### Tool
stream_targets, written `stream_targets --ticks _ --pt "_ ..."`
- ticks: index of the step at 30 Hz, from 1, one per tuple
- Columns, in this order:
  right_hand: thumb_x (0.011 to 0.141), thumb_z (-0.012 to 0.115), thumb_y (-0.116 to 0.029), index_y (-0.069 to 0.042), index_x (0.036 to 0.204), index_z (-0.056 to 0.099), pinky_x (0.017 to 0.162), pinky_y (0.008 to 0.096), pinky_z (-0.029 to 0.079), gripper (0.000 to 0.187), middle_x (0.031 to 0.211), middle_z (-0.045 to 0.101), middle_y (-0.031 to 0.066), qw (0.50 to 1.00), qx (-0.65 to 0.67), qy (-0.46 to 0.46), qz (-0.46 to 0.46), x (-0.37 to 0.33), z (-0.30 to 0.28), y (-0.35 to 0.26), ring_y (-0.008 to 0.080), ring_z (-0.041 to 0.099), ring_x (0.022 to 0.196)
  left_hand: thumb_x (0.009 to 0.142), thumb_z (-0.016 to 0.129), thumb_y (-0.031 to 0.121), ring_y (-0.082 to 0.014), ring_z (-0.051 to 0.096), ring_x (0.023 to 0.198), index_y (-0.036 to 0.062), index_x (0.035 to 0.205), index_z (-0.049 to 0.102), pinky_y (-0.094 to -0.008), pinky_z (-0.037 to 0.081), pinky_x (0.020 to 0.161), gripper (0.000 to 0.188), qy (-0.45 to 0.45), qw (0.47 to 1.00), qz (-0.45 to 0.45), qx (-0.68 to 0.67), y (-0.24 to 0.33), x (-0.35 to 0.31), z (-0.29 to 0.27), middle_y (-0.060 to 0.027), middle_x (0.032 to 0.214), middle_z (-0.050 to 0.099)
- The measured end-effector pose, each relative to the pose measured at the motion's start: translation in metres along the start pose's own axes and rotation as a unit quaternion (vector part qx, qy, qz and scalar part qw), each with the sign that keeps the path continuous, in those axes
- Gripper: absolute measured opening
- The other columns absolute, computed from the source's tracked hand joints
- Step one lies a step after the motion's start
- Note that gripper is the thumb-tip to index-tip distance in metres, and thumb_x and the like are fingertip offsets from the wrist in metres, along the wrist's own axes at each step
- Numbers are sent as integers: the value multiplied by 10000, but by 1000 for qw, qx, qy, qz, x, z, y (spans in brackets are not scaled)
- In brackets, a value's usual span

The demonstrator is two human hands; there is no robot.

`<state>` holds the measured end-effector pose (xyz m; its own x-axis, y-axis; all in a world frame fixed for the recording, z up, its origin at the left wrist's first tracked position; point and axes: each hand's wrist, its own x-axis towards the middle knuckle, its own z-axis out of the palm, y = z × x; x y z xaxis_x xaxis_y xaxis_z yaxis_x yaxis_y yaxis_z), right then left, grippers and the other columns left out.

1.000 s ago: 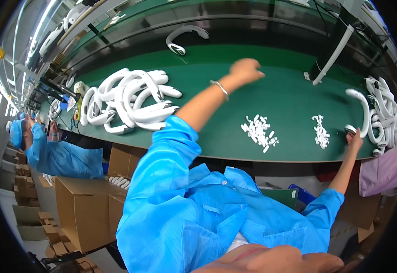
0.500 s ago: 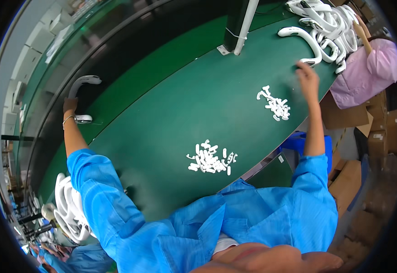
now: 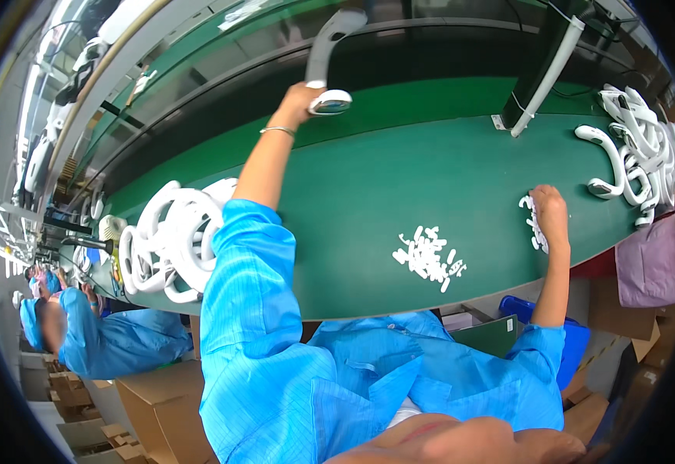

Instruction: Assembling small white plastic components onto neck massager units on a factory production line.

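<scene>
My left hand (image 3: 300,103) is closed around a white U-shaped neckband (image 3: 323,58), holding it over the far side of the green bench. One of its rounded ends, with a dark oval face, sticks out beside my fingers. At the right, my right hand (image 3: 550,215) reaches down with bent fingers onto a small pile of white plastic pieces (image 3: 535,224). The hand partly covers this pile, and what its fingertips pinch is hidden. A larger pile of similar small white pieces (image 3: 428,254) lies on the bench between my arms.
Several white neckbands (image 3: 171,240) are heaped left of my left arm, and another heap (image 3: 647,147) is at the far right. A dark post (image 3: 542,69) rises from the bench. A co-worker in blue (image 3: 113,336) sits at the left; pink clothing (image 3: 651,263) shows at the right.
The view has turned left. My right hand has moved from beside the right neckband heap to the smaller pile of white pieces. My left hand still holds its neckband.
</scene>
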<state>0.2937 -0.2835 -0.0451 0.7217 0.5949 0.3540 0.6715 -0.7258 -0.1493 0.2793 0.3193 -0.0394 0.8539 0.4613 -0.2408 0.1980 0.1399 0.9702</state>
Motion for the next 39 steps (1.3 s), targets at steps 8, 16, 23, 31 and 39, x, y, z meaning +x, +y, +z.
stream_targets --ticks 8,16,23,31,39 --pt "803 592 -54 -8 884 656 672 368 490 112 806 613 139 989 70 112 67 1 18 15 291 600 733 954 410 177 -351 667 788 -84 1083 475 -356 619 630 298 -165 967 -95 -171 32 -174 128 -304 1021 598" --pt "853 610 -54 20 959 629 631 253 552 130 818 637 58 667 690 171 224 9 -30 -90 138 635 681 919 440 89 -313 670 695 -140 1055 481 -303 613 521 269 -175 926 -233 -239 -4 -243 153 -266 909 606" --pt "848 617 -25 38 965 625 654 262 559 133 851 651 102 583 783 107 188 7 -37 -170 164 650 721 917 510 146 -247 677 703 -69 1003 544 -278 595 564 234 -223 944 -111 -217 -19 -293 149 -228 915 635" --pt "848 590 15 61 970 613 698 278 558 132 892 642 124 582 796 71 152 0 -42 -217 187 652 777 826 582 62 -254 659 794 -29 1104 484 -354 572 722 308 -242 946 -70 -205 -42 -328 144 -151 975 622" --pt "811 607 34 36 927 644 680 236 515 122 845 661 72 669 727 37 149 -16 -57 -255 105 621 736 878 501 12 -249 641 795 -4 1230 327 -364 572 697 394 -274 933 -15 -232 -54 -352 142 -153 1059 543"
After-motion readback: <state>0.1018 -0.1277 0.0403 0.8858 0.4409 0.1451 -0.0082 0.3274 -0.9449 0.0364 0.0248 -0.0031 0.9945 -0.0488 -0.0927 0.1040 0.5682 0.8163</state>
